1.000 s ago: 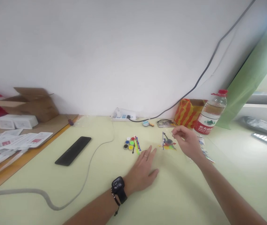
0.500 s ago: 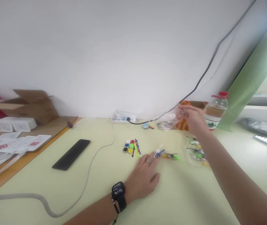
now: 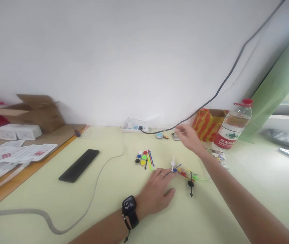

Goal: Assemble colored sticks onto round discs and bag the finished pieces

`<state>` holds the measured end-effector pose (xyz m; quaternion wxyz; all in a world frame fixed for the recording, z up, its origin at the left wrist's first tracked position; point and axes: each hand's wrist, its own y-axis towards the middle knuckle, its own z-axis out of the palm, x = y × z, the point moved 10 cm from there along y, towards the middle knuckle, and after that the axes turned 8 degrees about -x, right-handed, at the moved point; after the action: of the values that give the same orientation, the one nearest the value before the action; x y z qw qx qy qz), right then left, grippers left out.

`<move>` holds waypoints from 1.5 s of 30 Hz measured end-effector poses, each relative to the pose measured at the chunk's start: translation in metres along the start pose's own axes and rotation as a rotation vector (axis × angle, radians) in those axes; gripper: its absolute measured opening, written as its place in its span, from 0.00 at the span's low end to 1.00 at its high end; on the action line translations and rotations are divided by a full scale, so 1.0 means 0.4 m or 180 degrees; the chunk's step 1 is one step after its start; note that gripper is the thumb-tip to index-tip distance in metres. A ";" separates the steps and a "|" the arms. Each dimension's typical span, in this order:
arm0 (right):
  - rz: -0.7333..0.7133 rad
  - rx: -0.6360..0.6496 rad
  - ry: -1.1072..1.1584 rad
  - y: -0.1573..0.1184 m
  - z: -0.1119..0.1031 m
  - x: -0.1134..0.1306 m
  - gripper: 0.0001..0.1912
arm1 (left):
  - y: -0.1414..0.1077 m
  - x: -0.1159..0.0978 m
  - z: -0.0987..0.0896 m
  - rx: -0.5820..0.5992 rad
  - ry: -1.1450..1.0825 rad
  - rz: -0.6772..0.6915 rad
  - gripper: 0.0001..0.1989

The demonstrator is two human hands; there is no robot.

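My left hand [image 3: 156, 188], wearing a ring and a watch, lies on the green table with its fingers apart, fingertips at a white spinner [image 3: 173, 164] and a blue one. To the right is a loose pile of coloured spinner pieces [image 3: 183, 172]; a black spinner [image 3: 190, 184] lies in front of it. My right hand [image 3: 189, 137] hangs near the wall, fingers bent together; whether they hold anything is too unclear to tell. Left of the pile sit several coloured discs [image 3: 142, 157] beside coloured arrows [image 3: 149, 159]. Partly behind my right forearm lies a clear bag of pieces [image 3: 219, 156].
A water bottle [image 3: 232, 125] and a red-yellow bag [image 3: 205, 125] stand at the back right. A power strip [image 3: 135, 126] lies by the wall. On the left are a black phone-like slab [image 3: 79, 165], a grey cable [image 3: 93, 196], cards [image 3: 41, 152] and a cardboard box [image 3: 35, 113].
My right hand has moved left and lower, and the clear plastic bag it held no longer shows there. The pieces beside my left hand are more spread out, with the black spinner now in front.
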<state>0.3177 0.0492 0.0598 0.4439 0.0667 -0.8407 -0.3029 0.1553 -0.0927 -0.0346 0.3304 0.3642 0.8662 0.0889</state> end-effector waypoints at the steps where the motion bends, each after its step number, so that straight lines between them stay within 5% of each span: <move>1: -0.0232 0.0490 -0.0027 -0.051 0.038 0.022 0.10 | 0.001 0.000 -0.001 -0.0021 -0.0028 0.0006 0.25; 5: -0.0674 0.1806 -0.0128 -0.250 0.121 0.044 0.10 | 0.002 0.008 -0.006 -0.0107 -0.0079 -0.0065 0.25; 8: -0.0604 0.2071 -0.0306 -0.306 0.125 0.008 0.13 | 0.002 0.015 -0.008 -0.0155 -0.0066 -0.0134 0.24; 19: -0.0182 0.2103 -0.1281 -0.253 0.057 -0.082 0.07 | 0.002 -0.026 -0.008 0.0098 -0.0002 0.0278 0.25; 25: -0.0273 0.1444 -0.0853 -0.144 -0.001 -0.012 0.04 | 0.092 0.010 -0.100 -0.0661 -0.0068 0.0008 0.22; 29: 0.0440 0.1535 0.0274 -0.106 0.049 -0.005 0.08 | 0.200 0.095 -0.150 -0.1097 -0.0562 -0.0550 0.21; 33: 0.0937 0.1724 0.0783 -0.115 0.138 -0.006 0.07 | 0.290 0.145 -0.115 -0.0472 -0.1336 -0.0527 0.15; 42: 0.0891 0.1891 0.1105 -0.123 0.167 0.015 0.08 | 0.305 0.205 -0.124 -0.0396 -0.1764 -0.0505 0.15; 45: 0.0730 0.1921 0.0598 -0.128 0.165 0.005 0.04 | 0.302 0.208 -0.118 -0.0431 -0.1725 -0.0506 0.14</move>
<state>0.2568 0.0369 0.0042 0.5109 0.1278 -0.8499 0.0191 0.1515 0.0555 0.0071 0.5792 0.2828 0.7643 0.0198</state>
